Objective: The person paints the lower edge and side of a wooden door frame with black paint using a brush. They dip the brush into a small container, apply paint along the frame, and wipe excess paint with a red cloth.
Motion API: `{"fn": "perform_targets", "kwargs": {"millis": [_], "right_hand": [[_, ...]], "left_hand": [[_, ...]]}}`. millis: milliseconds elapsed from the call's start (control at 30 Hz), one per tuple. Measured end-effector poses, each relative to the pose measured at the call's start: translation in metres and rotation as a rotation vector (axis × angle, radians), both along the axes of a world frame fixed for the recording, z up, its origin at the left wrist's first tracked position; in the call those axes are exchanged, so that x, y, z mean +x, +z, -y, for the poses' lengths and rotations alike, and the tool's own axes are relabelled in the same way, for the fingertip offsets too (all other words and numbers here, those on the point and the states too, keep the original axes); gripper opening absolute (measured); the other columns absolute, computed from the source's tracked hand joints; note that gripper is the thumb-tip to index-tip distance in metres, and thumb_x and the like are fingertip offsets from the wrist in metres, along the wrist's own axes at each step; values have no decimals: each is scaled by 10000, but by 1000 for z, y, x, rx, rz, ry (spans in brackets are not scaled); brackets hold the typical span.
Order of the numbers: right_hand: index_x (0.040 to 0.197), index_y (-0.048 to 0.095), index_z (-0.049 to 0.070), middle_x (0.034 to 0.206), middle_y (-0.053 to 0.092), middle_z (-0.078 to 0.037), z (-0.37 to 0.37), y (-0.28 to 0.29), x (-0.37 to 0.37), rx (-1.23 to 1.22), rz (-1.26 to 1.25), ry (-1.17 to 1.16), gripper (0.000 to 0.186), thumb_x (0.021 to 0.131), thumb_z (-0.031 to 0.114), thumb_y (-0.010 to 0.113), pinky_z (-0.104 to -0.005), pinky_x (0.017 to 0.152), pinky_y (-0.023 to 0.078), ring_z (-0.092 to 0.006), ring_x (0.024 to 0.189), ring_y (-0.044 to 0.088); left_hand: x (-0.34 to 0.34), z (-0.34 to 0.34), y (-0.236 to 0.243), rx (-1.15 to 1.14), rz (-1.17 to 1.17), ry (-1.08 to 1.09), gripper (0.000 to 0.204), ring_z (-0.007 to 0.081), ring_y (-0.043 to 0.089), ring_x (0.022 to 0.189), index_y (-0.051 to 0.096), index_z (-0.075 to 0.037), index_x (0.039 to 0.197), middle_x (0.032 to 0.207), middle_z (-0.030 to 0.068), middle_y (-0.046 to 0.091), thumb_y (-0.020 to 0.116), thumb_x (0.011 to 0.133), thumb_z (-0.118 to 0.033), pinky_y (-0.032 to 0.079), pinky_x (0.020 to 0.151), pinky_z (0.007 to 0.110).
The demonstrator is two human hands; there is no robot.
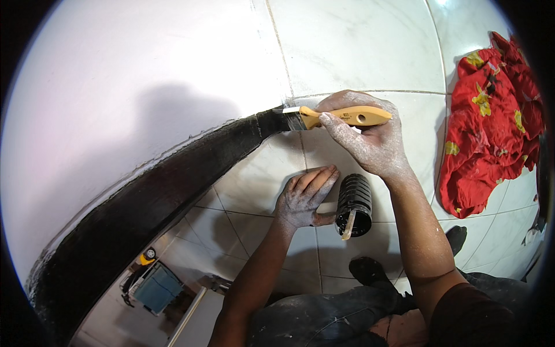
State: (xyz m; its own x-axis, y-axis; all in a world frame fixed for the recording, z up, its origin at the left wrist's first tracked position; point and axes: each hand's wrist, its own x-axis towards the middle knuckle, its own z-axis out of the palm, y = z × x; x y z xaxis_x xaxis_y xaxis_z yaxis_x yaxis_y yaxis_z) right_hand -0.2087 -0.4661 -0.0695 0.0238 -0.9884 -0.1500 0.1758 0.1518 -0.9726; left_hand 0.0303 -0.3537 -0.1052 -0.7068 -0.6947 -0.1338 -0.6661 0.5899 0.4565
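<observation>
My right hand [370, 139] grips a wooden-handled paintbrush [373, 115], whose bristle end is at the far end of the black baseboard [156, 202], where it meets the white wall [115, 75]. Below it, my left hand [303, 196] rests on the white tiles [260, 168] with its fingers outstretched and holding nothing. Its thumb is close to a ribbed black cylindrical container [354, 196]; I cannot tell if they touch. A light stick [348, 225] sticks out of the container's dark opening. Both hands are dusted with pale powder.
A crumpled red cloth with yellow flowers [483, 144] lies at the right. My dark-socked feet [364, 269] are below the container. Past the baseboard at lower left are a blue-grey object with dark parts [162, 289], a small yellow item [144, 260] and a pale panel [193, 321].
</observation>
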Motion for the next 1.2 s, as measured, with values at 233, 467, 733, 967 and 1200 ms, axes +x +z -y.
{"fn": "perform_targets", "kwargs": {"millis": [233,467,733,967,1200], "right_hand": [[1078,803,26,994,792,-86,-5,-8,-8,51,-14,-22,157,965,132,819,-318,856,610,-155,951,749],[1076,800,29,1024,794,-91,-7,-3,-3,-16,77,-30,157,959,129,830,-325,880,607,-154,990,743],[1084,798,24,1008,795,-87,-4,-8,-3,72,12,-16,158,963,123,822,-313,879,603,-151,986,741],[1080,796,4,1015,793,-98,-5,-2,-13,35,66,-30,152,961,97,809,-309,887,599,-153,980,737],[1084,797,6,1016,794,-98,-7,4,4,-32,75,-6,165,963,118,817,-312,877,609,-158,981,743]], "left_hand": [[2,-2,-4,12,-45,18,1018,219,535,1405,548,-129,1575,1579,25,547,782,681,-557,440,1135,426],[-2,1,2,-30,-1,4,983,184,529,1408,553,-118,1567,1580,3,537,777,753,-620,456,1127,388],[-2,0,1,-12,-1,7,958,184,530,1405,552,-121,1566,1580,-2,534,773,784,-629,456,1124,390],[1,0,-3,-21,-13,-9,938,186,534,1401,553,-122,1561,1568,0,539,759,811,-645,461,1121,392],[-2,0,-1,-42,-4,4,969,184,539,1393,559,-124,1563,1564,-6,540,748,778,-660,461,1123,392]]}}
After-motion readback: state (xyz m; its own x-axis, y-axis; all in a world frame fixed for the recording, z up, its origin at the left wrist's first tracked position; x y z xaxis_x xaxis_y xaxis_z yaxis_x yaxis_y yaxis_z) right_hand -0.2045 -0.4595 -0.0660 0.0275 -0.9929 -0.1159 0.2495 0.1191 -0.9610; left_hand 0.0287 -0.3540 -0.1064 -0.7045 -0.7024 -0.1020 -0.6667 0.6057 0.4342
